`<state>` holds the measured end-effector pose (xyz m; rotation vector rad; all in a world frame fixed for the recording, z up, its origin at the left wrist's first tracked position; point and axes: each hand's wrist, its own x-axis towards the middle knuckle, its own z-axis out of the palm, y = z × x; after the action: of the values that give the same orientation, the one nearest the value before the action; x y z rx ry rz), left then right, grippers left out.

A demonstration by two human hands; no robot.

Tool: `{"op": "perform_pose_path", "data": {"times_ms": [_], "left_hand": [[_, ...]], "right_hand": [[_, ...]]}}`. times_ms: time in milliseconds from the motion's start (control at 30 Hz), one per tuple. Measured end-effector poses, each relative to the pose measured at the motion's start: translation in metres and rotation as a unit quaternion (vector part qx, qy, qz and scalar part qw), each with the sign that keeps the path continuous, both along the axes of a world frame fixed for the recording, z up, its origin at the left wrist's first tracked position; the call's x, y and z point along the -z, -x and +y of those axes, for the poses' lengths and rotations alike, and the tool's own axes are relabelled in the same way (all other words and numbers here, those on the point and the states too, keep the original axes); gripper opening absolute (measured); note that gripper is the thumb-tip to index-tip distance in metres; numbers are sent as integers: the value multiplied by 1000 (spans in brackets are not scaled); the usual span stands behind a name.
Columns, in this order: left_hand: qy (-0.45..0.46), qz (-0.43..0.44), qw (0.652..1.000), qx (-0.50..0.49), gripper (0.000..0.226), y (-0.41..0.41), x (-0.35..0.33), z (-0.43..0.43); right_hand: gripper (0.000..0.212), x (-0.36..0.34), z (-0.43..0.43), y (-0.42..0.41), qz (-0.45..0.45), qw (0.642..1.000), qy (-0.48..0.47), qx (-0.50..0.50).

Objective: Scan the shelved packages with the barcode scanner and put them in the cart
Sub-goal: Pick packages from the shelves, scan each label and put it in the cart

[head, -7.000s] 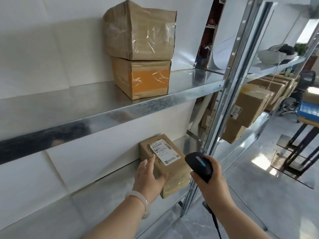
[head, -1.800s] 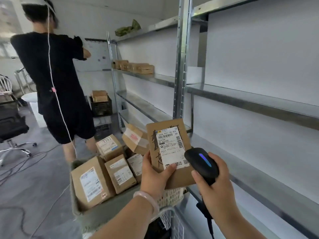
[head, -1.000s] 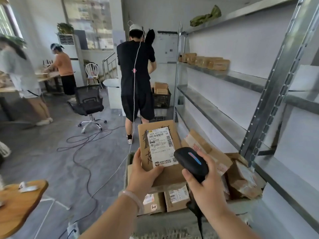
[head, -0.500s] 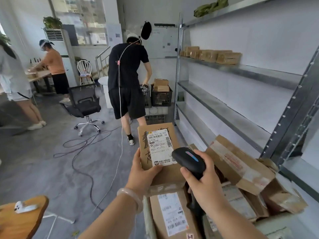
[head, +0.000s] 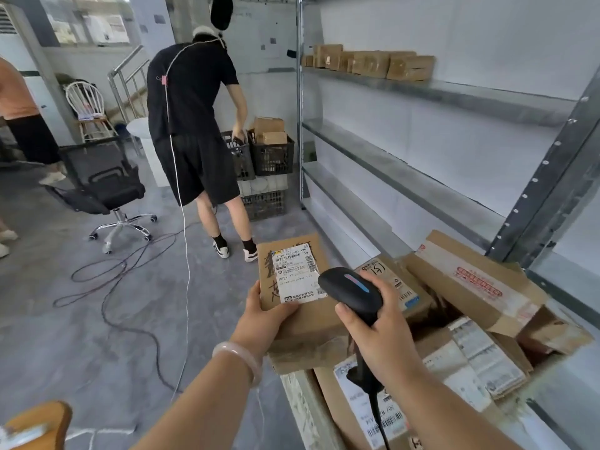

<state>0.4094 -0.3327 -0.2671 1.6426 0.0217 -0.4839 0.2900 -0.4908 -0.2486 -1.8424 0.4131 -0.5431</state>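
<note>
Right grip [head: 380,336]: wrapped round scanner [head: 350,295] handle, head pointing forward-left.
Left grip [head: 259,316]: clamped on box [head: 311,323] at lower left corner, thumb on label's bottom edge.
Box: held over cart [head: 305,404] near rim, label up, just beside scanner head.
Step, as judged: scan, then drop in.
Keep thumb low, clear of barcode; tilt label square to scanner nose; hold steady; then lower into gap among parcels [head: 470,284].
Beyond: shelf [head: 422,186] alongside cart; farther off, person in black [head: 191,108] bent at crates [head: 272,154].

Cardboard packages [head: 470,284] fill the cart [head: 303,404]; boxes [head: 370,64] line a shelf [head: 461,95]
</note>
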Motion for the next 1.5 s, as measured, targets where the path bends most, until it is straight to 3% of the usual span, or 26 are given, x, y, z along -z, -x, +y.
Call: {"op": "perform_pose_path", "data": {"times_ms": [433,700,900,1100,1300,1500], "left_hand": [[-5,-105,994,5,89,-60,11,-19],[-43,-12,998,35,97,-67,59,-44],[-83,21,993,77,133,-67,74,-59],[-103,6,990,94,128,-67,73,-62],[-189,-118,966,131,106,-59,70,-61],[-234,-114,952,159,95,-61,71,-65]], "right_hand": [[53,-2,-13,-62,42,998,-35,11],[50,23,-30,-82,120,989,-67,46],[48,35,-37,-83,158,982,-87,61],[53,35,-40,-82,160,980,-96,69],[53,32,-37,-74,135,986,-77,63],[49,32,-35,-63,118,989,-64,68]]}}
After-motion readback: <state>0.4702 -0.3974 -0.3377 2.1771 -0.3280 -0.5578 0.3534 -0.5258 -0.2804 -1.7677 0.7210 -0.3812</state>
